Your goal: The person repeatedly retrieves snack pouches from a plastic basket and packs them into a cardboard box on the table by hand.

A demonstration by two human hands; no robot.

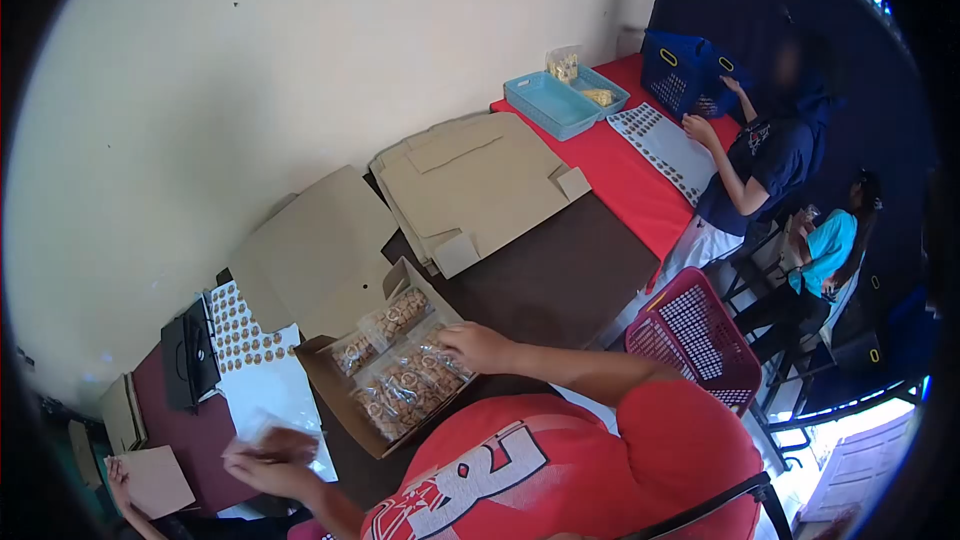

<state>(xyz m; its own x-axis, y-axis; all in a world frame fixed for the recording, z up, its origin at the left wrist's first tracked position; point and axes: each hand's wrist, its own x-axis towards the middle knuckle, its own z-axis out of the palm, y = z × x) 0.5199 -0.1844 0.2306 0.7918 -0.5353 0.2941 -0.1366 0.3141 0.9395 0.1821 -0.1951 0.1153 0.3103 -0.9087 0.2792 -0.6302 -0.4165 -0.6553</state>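
An open cardboard box (345,412) stands before me, its lid (310,250) folded back. Inside lie several clear packets of brown snack pieces (410,385) with round stickers. At the box's right side, my right hand (478,347) has its fingers curled on a packet at the edge of the contents. My left hand (268,462) is off to the left of the box, above the sticker sheets, smeared by motion. Its fingers look closed around a see-through plastic packet (270,427), whose contents I cannot make out.
Flattened cardboard boxes (480,180) are stacked on the dark table. Sticker sheets (245,340) and a black bag (187,355) lie left. Right are blue trays (550,105), a red basket (695,335) and a person (770,165) at a blue basket (680,70). Another person's hand (118,480) holds cardboard.
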